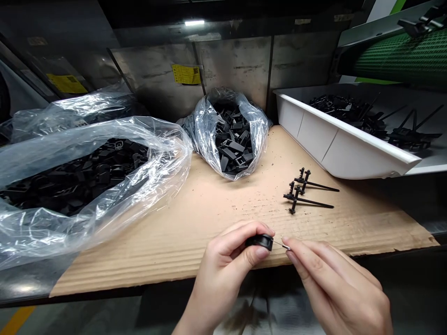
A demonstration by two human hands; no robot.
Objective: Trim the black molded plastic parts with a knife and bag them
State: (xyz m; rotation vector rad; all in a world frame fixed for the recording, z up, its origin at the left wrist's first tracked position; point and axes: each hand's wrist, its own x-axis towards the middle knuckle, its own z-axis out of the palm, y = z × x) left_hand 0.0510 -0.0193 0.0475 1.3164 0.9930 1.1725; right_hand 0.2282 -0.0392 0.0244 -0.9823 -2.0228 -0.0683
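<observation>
My left hand [228, 263] pinches a small black plastic part [260, 241] between thumb and fingers, just over the near edge of the cardboard sheet [216, 218]. My right hand [335, 284] is closed with its fingertips on a thin metal pin [282, 245] that sticks out of the part's right side. Two black plastic runners with long stems [307, 190] lie on the cardboard, a little beyond my hands to the right.
A large clear bag of black parts [80, 181] fills the left. A smaller open bag of black clips [232, 137] stands at the back centre. A white tray [342, 144] with several black runners sits at the right, under a green conveyor [401, 58].
</observation>
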